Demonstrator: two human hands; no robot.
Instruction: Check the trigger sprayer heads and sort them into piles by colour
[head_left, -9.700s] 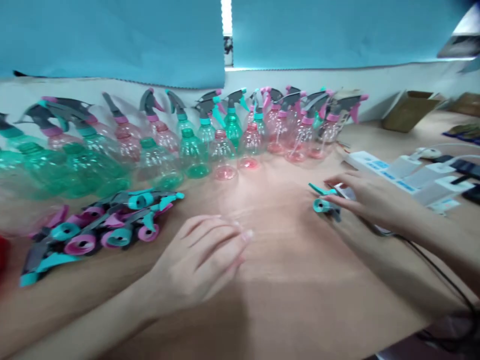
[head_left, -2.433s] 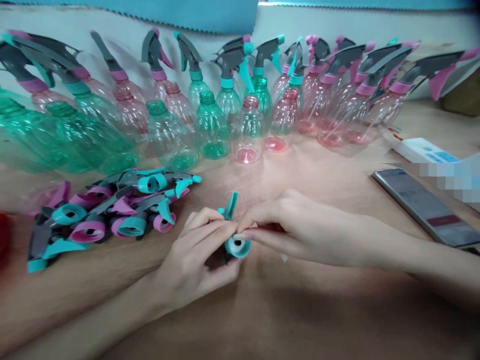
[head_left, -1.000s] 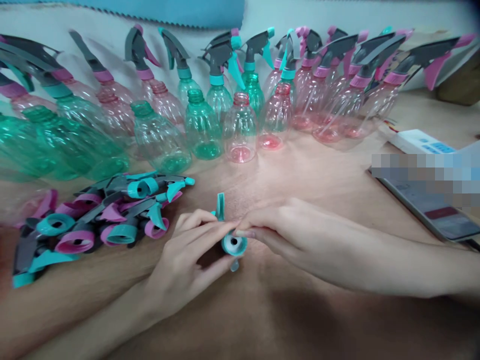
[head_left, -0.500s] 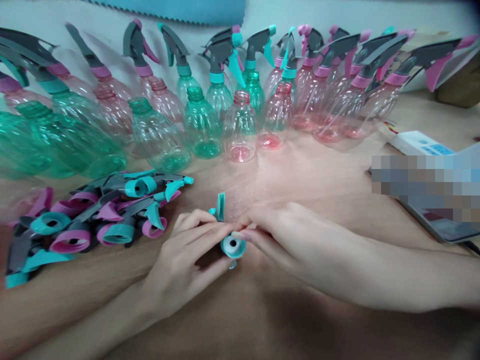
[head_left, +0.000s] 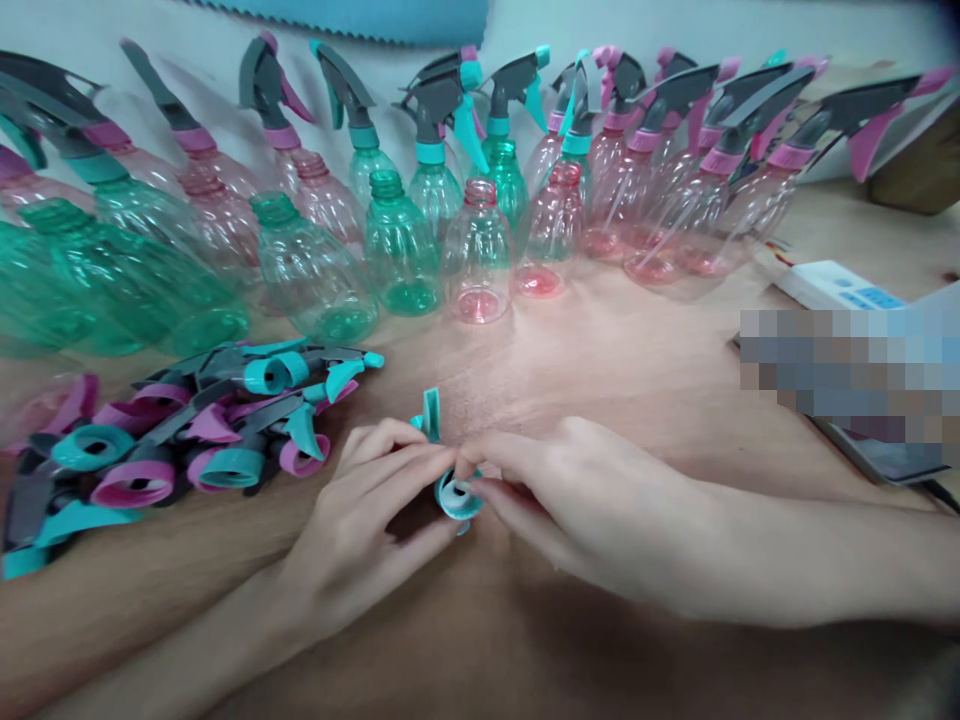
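My left hand is closed around a turquoise-and-grey trigger spray head. Its round collar faces me, with a white inside and a dark hole in the middle. The turquoise trigger sticks up beyond my fingers. At the collar's mouth, thumb and forefinger of my right hand are pinched together. What lies between those fingertips is too small and hidden to make out. To the left is a heap of loose spray heads with pink and turquoise collars.
Several clear green and pink bottles stand behind, among them an uncapped pink one and an uncapped green one. Others in the row wear spray heads. On the right are a white power strip and a dark flat device, partly blurred out.
My right fingertips have moved from the collar's upper rim down and left, over its opening. The left hand still holds the spray head, and the view has shifted slightly.
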